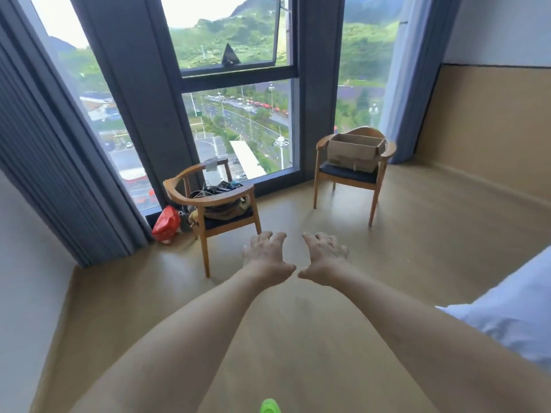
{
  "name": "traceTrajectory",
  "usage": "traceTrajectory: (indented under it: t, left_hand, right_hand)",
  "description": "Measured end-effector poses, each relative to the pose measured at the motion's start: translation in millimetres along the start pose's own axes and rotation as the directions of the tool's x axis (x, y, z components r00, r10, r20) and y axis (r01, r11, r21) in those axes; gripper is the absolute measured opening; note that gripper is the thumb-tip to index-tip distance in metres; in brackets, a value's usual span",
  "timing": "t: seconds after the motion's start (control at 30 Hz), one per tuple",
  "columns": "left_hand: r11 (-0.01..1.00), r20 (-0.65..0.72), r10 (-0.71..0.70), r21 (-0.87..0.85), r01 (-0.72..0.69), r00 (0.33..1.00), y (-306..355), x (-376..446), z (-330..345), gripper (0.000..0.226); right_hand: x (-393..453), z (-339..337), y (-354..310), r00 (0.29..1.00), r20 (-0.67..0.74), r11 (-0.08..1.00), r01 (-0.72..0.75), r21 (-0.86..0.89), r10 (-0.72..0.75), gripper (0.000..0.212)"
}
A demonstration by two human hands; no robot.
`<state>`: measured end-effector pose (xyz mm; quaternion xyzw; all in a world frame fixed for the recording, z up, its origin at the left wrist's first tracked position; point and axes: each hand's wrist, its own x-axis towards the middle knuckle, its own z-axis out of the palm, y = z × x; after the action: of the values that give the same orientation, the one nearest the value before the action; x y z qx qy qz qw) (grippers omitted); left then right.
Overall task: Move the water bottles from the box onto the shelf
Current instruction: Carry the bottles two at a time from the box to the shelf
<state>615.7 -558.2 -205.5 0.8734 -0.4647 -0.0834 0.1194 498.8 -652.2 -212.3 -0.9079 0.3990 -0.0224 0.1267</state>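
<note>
A tan floor (417, 248) runs to tall windows (238, 123) between grey curtains. The cardboard box (354, 152) sits open-topped on the right chair (348, 171) — long axis left to right, its contents hidden. Left hand (265, 254) and right hand (323, 257) hover side by side over the floor, well short of the box, fingers spread and loosely bent — holding nothing.

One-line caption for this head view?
Empty hands reach toward a cardboard box on the far chair.
</note>
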Motion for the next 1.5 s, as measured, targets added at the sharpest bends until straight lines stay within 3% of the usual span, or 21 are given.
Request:
traceTrajectory:
  t: [0.2,0.57,0.93,1.17,1.5]
  left_hand:
    - [0.986,0.013,0.160,-0.043,-0.159,0.987,19,142,-1,0.084]
    - [0.971,0.110,0.231,-0.086,-0.223,0.967,29,329,3,0.083]
    - [0.969,0.089,0.246,-0.027,-0.245,0.965,81,560,34,0.083]
    - [0.978,0.076,0.202,-0.072,-0.197,0.976,154,722,28,0.084]
    - [0.958,0.114,0.288,-0.029,-0.287,0.951,210,894,47,0.071]
  right_hand:
    - [110,-21,32,0.986,-0.041,0.987,-0.161,-0.010,0.160,0.094]
    - [264,-37,70,0.937,-0.001,0.937,-0.349,0.028,0.349,0.089]
    - [472,-49,158,0.933,0.007,0.926,-0.359,0.119,0.360,0.081]
    - [618,-109,242,0.933,-0.015,0.925,-0.355,0.132,0.360,0.083]
    - [770,-120,316,0.909,0.054,0.905,-0.416,0.088,0.412,0.076]
